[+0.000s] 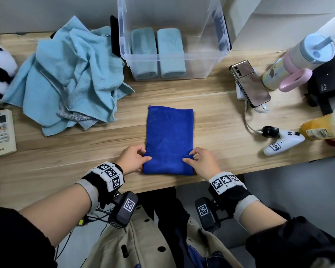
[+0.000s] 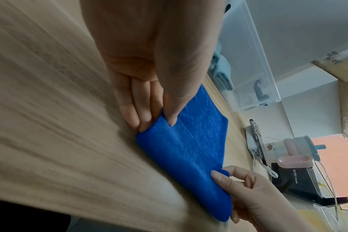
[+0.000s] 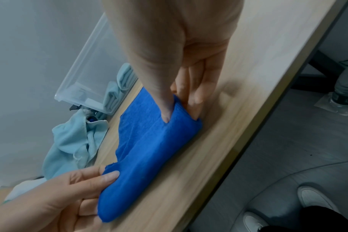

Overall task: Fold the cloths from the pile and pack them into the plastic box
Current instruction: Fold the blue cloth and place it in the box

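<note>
pinching blue cloth (image 1: 169,132) near-end fold between both hands' fingers (image 1: 143,158)

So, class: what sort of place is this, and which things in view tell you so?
Probably a home or office desk, not a laundry: a wooden desk holding a charging phone, an air-conditioner remote and a lidded drink tumbler.

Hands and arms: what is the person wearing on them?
Both the left hand and right hand are bare. Each wrist wears a black-and-grey strap with white blocks of black square codes, plus a small black camera box underneath. Thin cables hang by the left one. Sleeves are black.
</note>
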A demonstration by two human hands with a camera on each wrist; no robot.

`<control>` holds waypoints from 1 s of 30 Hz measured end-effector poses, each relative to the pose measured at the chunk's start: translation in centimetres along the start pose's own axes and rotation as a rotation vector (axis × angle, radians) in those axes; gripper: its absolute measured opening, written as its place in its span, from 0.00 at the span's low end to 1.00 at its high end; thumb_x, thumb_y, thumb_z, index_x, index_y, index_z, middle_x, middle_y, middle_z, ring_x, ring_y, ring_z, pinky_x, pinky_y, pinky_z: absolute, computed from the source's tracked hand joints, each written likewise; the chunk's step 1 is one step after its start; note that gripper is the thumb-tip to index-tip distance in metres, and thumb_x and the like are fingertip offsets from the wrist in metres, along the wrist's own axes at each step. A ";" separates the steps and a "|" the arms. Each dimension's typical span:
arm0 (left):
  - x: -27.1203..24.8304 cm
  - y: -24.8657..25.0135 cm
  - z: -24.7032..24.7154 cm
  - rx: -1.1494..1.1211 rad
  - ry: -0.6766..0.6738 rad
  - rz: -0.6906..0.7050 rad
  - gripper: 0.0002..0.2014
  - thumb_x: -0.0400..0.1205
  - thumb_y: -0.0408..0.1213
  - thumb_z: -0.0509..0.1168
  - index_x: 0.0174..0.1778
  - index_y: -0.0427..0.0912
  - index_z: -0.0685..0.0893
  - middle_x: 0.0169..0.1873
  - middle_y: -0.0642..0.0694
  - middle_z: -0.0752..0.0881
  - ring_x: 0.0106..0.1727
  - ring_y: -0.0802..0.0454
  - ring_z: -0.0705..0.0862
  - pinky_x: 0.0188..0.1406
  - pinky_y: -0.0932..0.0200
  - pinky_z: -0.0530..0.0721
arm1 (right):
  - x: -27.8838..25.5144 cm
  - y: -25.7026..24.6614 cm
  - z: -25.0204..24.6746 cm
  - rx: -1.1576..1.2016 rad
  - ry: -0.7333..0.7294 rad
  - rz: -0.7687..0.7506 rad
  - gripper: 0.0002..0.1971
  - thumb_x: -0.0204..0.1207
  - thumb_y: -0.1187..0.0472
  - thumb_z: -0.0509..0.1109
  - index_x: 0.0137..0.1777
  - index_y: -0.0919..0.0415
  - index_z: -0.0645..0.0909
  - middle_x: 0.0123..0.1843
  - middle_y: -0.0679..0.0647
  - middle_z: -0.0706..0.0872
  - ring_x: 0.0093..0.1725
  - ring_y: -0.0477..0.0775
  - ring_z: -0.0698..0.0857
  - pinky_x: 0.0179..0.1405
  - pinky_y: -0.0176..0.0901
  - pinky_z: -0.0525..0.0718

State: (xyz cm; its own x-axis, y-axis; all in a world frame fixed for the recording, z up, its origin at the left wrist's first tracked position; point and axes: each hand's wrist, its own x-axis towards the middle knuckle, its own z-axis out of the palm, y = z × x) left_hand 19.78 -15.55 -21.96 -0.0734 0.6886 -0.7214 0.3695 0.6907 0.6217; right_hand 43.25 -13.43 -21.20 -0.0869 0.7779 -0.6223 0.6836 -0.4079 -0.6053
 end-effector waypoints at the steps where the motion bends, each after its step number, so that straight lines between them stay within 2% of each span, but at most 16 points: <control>1: 0.0 0.1 -0.1 0.006 0.005 -0.002 0.15 0.78 0.28 0.68 0.31 0.45 0.71 0.15 0.49 0.79 0.11 0.62 0.74 0.14 0.68 0.77 | 0.1 0.0 0.0 -0.006 0.006 0.010 0.11 0.71 0.56 0.76 0.37 0.53 0.74 0.32 0.54 0.84 0.32 0.52 0.82 0.33 0.42 0.78; 3: -0.1 0.2 -0.1 0.021 0.014 -0.001 0.15 0.78 0.29 0.67 0.31 0.45 0.71 0.17 0.48 0.79 0.11 0.62 0.74 0.13 0.68 0.77 | 0.1 0.0 0.0 -0.076 0.025 0.028 0.14 0.69 0.53 0.77 0.35 0.51 0.71 0.31 0.54 0.84 0.33 0.57 0.84 0.38 0.48 0.82; 5: -0.2 0.3 -0.1 0.046 0.016 0.003 0.14 0.78 0.29 0.67 0.31 0.45 0.71 0.21 0.44 0.80 0.12 0.62 0.75 0.14 0.67 0.78 | -0.1 -0.2 -0.2 -0.191 0.091 -0.008 0.17 0.68 0.50 0.77 0.37 0.52 0.68 0.26 0.48 0.78 0.30 0.54 0.81 0.37 0.50 0.81; 7: -0.2 0.2 0.0 0.059 0.017 0.005 0.13 0.78 0.30 0.67 0.31 0.46 0.72 0.23 0.42 0.81 0.15 0.58 0.77 0.18 0.64 0.80 | -0.8 -0.7 -0.6 -0.264 0.124 -0.154 0.19 0.67 0.49 0.77 0.41 0.53 0.67 0.24 0.46 0.72 0.27 0.51 0.75 0.34 0.49 0.78; 8: -0.1 0.1 0.0 0.058 0.016 0.005 0.13 0.78 0.30 0.67 0.32 0.46 0.73 0.24 0.42 0.82 0.17 0.56 0.78 0.19 0.63 0.81 | -1.2 -0.9 -0.8 -0.294 0.087 -0.259 0.19 0.67 0.49 0.77 0.41 0.52 0.67 0.25 0.46 0.72 0.28 0.49 0.73 0.33 0.48 0.77; 10: 0.0 0.1 -0.1 0.056 0.015 0.002 0.13 0.78 0.31 0.68 0.32 0.46 0.73 0.25 0.42 0.82 0.18 0.55 0.79 0.19 0.63 0.81 | -1.7 -1.3 -0.8 -0.414 -0.041 -0.446 0.17 0.65 0.48 0.77 0.42 0.50 0.71 0.32 0.44 0.74 0.33 0.46 0.74 0.37 0.48 0.79; 12: 0.0 0.1 -0.1 0.042 0.018 -0.008 0.13 0.78 0.30 0.68 0.32 0.46 0.72 0.26 0.43 0.81 0.16 0.56 0.79 0.16 0.64 0.80 | -1.6 -1.2 -0.3 -0.573 -0.123 -0.551 0.16 0.64 0.47 0.77 0.45 0.50 0.76 0.40 0.43 0.75 0.43 0.46 0.75 0.44 0.49 0.80; 15: 0.1 0.1 -0.2 -0.005 0.041 -0.029 0.14 0.76 0.30 0.70 0.34 0.47 0.72 0.27 0.43 0.80 0.14 0.55 0.79 0.13 0.64 0.79 | -1.1 -0.8 0.3 -0.719 -0.166 -0.578 0.19 0.64 0.48 0.77 0.52 0.52 0.79 0.51 0.48 0.78 0.54 0.51 0.75 0.52 0.44 0.77; 17: 0.0 0.2 -0.5 -0.029 0.066 -0.018 0.14 0.74 0.31 0.72 0.35 0.47 0.71 0.28 0.43 0.81 0.14 0.57 0.79 0.14 0.64 0.77 | -1.0 -0.7 0.3 -0.740 -0.148 -0.590 0.16 0.67 0.51 0.75 0.53 0.52 0.80 0.54 0.50 0.79 0.56 0.52 0.75 0.55 0.43 0.75; 20: -0.5 0.8 -1.2 0.068 0.187 0.210 0.12 0.70 0.36 0.77 0.35 0.48 0.78 0.31 0.46 0.83 0.26 0.57 0.79 0.30 0.63 0.77 | -0.9 -0.9 -0.1 -0.653 -0.109 -0.596 0.09 0.69 0.53 0.71 0.49 0.51 0.84 0.50 0.48 0.83 0.55 0.52 0.77 0.57 0.46 0.76; 22: -1.0 1.1 -1.6 0.110 0.102 0.411 0.08 0.67 0.40 0.79 0.36 0.45 0.87 0.36 0.49 0.86 0.36 0.59 0.81 0.43 0.64 0.78 | -0.6 -1.1 -0.4 -0.527 -0.102 -0.566 0.07 0.69 0.53 0.71 0.46 0.50 0.84 0.46 0.46 0.85 0.52 0.50 0.79 0.56 0.46 0.78; 24: -1.3 1.1 -1.7 0.189 -0.090 0.515 0.19 0.62 0.55 0.78 0.42 0.46 0.91 0.44 0.56 0.86 0.48 0.67 0.82 0.55 0.70 0.75 | -0.4 -1.2 -0.7 -0.337 -0.117 -0.512 0.04 0.69 0.55 0.71 0.43 0.49 0.83 0.42 0.44 0.87 0.48 0.48 0.82 0.54 0.47 0.80; 26: -1.4 0.9 -1.7 0.346 -0.188 0.531 0.33 0.56 0.68 0.72 0.51 0.50 0.89 0.50 0.63 0.83 0.55 0.71 0.78 0.61 0.78 0.69 | 0.0 -1.3 -1.1 -0.148 -0.170 -0.432 0.03 0.71 0.58 0.71 0.41 0.48 0.81 0.40 0.44 0.86 0.46 0.48 0.84 0.53 0.48 0.82; 27: -1.3 0.8 -1.7 0.427 -0.195 0.537 0.34 0.56 0.67 0.73 0.54 0.50 0.87 0.53 0.61 0.83 0.57 0.68 0.78 0.62 0.78 0.68 | 0.1 -1.5 -1.3 -0.064 -0.186 -0.394 0.04 0.72 0.60 0.71 0.41 0.50 0.79 0.40 0.45 0.86 0.44 0.48 0.84 0.52 0.47 0.82; 28: -1.1 0.6 -1.6 0.491 -0.174 0.540 0.31 0.60 0.60 0.76 0.56 0.49 0.86 0.54 0.58 0.84 0.58 0.63 0.79 0.63 0.74 0.70 | 0.2 -1.7 -1.4 0.014 -0.187 -0.361 0.05 0.73 0.63 0.70 0.41 0.52 0.79 0.38 0.46 0.85 0.41 0.48 0.84 0.49 0.44 0.81; 30: -0.9 0.8 -1.4 0.494 -0.083 0.526 0.18 0.69 0.42 0.76 0.54 0.47 0.85 0.50 0.52 0.86 0.54 0.53 0.82 0.61 0.57 0.77 | 0.5 -2.0 -1.6 0.136 -0.156 -0.315 0.07 0.75 0.67 0.69 0.41 0.53 0.77 0.33 0.43 0.83 0.34 0.42 0.80 0.42 0.38 0.77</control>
State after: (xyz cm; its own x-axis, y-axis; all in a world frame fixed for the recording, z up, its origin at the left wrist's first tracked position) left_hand 18.83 -15.35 -20.39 0.2929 0.8695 -0.3977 0.7129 0.0786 0.6969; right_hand 42.99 -11.43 -19.47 -0.3944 0.7974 -0.4567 0.5044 -0.2276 -0.8329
